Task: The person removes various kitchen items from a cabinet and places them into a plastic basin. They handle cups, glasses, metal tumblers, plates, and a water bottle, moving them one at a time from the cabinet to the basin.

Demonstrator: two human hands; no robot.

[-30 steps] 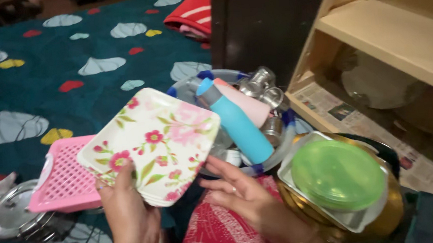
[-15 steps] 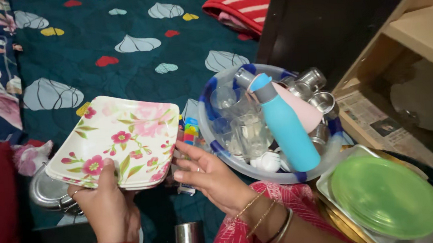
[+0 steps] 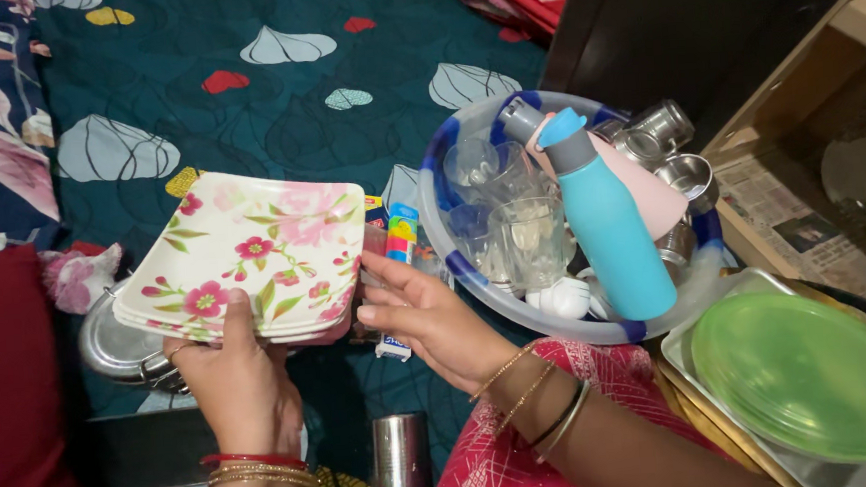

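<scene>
Nearest, the left hand point(image 3: 236, 381) grips a stack of floral square plates point(image 3: 253, 254) from below, mid-carry above the steel lidded pot point(image 3: 119, 348), the open right hand point(image 3: 428, 319) steadying their edge, before the tub point(image 3: 442, 228) of glasses beyond.

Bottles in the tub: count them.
2. A blue bottle leans across the tub; a pink bottle lies right behind it, mostly covered. Others may be hidden underneath.
</scene>
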